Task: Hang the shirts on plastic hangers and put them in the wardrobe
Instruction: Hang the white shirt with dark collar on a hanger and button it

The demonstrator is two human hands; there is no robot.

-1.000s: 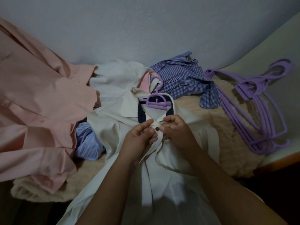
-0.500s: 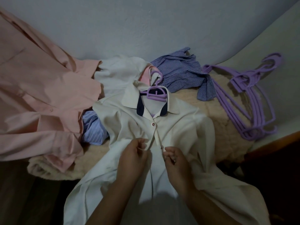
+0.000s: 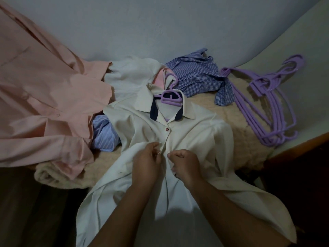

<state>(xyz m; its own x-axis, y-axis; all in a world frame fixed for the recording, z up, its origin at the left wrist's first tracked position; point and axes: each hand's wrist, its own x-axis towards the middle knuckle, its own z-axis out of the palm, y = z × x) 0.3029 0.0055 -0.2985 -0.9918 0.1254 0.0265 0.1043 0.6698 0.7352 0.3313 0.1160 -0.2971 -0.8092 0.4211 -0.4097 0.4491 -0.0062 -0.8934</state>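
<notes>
Head view: both hands (image 3: 167, 164) pinching cream shirt (image 3: 195, 132)

A cream shirt (image 3: 192, 132) lies front-up on a fuzzy beige blanket (image 3: 245, 125), a purple hanger (image 3: 171, 98) poking out of its navy-lined collar and its top button (image 3: 167, 129) fastened. The left hand (image 3: 146, 162) and right hand (image 3: 186, 165) pinch the two front edges together lower down the placket. Around it lie a pink shirt (image 3: 44, 104), a blue striped shirt (image 3: 104, 134), a blue checked shirt (image 3: 197, 75) and a stack of purple hangers (image 3: 267, 97).
</notes>
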